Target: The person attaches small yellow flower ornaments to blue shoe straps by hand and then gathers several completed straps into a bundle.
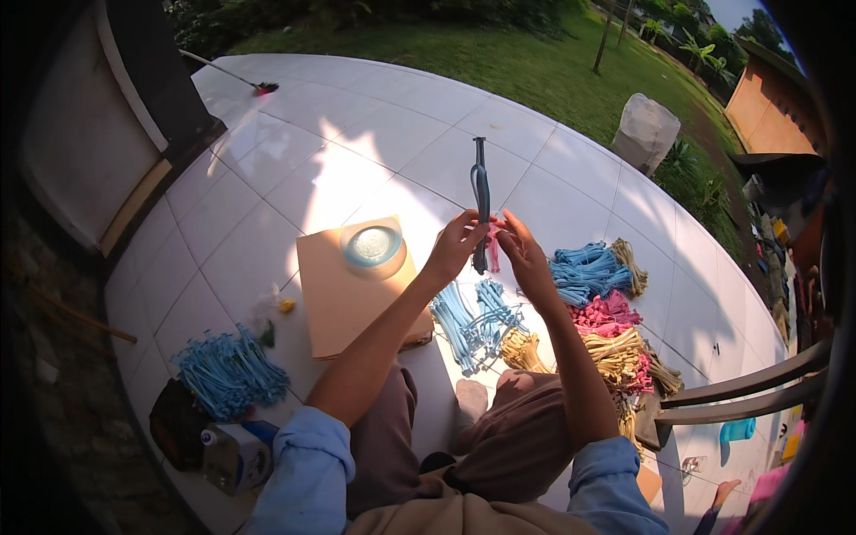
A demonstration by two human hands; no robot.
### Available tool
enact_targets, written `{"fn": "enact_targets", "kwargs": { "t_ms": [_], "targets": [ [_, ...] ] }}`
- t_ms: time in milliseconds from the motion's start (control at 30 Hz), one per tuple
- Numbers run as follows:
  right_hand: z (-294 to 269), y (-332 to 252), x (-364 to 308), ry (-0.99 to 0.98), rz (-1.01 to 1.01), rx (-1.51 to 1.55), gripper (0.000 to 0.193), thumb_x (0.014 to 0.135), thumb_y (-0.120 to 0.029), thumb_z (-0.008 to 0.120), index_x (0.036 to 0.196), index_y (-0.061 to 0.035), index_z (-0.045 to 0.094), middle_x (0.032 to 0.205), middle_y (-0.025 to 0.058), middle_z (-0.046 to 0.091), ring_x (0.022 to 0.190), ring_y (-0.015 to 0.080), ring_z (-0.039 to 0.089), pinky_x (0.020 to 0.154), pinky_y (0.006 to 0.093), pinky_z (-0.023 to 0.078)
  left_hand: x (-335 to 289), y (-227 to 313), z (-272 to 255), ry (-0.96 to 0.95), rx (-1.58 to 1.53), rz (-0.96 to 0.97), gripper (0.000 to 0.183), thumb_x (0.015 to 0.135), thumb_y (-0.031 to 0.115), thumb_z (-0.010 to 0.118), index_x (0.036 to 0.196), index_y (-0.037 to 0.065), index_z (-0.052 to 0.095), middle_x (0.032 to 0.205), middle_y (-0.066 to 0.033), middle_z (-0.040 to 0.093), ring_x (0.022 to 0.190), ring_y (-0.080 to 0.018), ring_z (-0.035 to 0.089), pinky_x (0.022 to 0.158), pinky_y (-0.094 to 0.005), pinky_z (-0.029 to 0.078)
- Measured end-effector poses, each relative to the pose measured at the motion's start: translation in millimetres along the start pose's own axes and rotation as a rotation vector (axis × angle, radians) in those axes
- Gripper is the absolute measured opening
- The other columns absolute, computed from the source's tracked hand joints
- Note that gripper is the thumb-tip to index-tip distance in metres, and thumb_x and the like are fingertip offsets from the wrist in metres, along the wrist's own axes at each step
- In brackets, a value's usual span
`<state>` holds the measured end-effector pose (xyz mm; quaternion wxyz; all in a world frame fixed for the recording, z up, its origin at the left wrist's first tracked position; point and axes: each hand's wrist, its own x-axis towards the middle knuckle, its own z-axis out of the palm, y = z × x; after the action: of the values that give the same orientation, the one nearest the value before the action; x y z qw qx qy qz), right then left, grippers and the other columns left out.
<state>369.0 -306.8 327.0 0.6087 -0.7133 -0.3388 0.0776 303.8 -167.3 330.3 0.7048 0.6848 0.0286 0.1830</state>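
The strap [481, 183] is held upright in the left hand [456, 241], to the right of the box [348, 312]. The pink strip [494, 252] is positioned beside the right hand [526, 257], whose grip cannot be determined. Blue ties [232, 370] are placed near left.

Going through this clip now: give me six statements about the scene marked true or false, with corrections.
1. The left hand grips a dark band. True.
2. The right hand rests on the person's knee. False: it is raised near the dark band.
3. A round translucent object sits on the cardboard box. True.
4. The broom lies on the grass. False: its head rests on the tiled floor.
5. Pink bundles lie on the person's right. True.
6. All the blue bundles lie left of the box. False: some lie on its right too.
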Motion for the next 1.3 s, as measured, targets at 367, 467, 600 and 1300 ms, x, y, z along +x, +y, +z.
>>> {"fn": "enact_targets", "kwargs": {
  "t_ms": [367,467,600,1300],
  "targets": [
    [-43,9,2,0.196,0.243,0.145,0.028,0.092,-0.019,0.044,0.112,-0.0022,0.053,0.09,0.0098,0.063,0.068,0.0134,0.064,0.059,0.0227,0.047,-7,6,3,-0.189,0.716,0.182,0.013,0.083,0.012,0.056,0.091,0.008,0.066,0.077,-0.0078,0.053,0.073,-0.0193,0.06,0.064,-0.031,0.048],
    [-69,18,3,0.432,0.153,-0.118,0.024,0.09,-0.016,0.044,0.107,-0.0037,0.056,0.078,0.0108,0.062,0.054,0.0142,0.06,0.051,0.025,0.045,-16,-13,3,-0.286,1.105,0.122,0.013,0.082,0.014,0.057,0.089,0.007,0.066,0.08,-0.0088,0.055,0.077,-0.023,0.061,0.066,-0.0343,0.048],
    [-118,45,4,0.685,-0.128,-0.567,0.023,0.089,-0.018,0.045,0.102,-0.0014,0.055,0.071,0.0088,0.057,0.049,0.0132,0.055,0.049,0.0262,0.044,-26,-43,18,-0.606,1.473,-0.116,0.025,0.077,0.02,0.063,0.096,0.004,0.062,0.092,-0.0132,0.059,0.085,-0.0302,0.06,0.079,-0.0368,0.049],
    [63,-75,7,-0.162,0.08,0.379,0.023,0.094,-0.024,0.041,0.093,-0.0032,0.048,0.069,0.0066,0.057,0.066,0.0142,0.058,0.063,0.0269,0.048,-70,89,-70,0.405,0.021,0.135,0.026,0.092,0.026,0.043,0.1,0.003,0.051,0.08,-0.0042,0.052,0.079,-0.013,0.057,0.075,-0.0309,0.05]
  ]
}}
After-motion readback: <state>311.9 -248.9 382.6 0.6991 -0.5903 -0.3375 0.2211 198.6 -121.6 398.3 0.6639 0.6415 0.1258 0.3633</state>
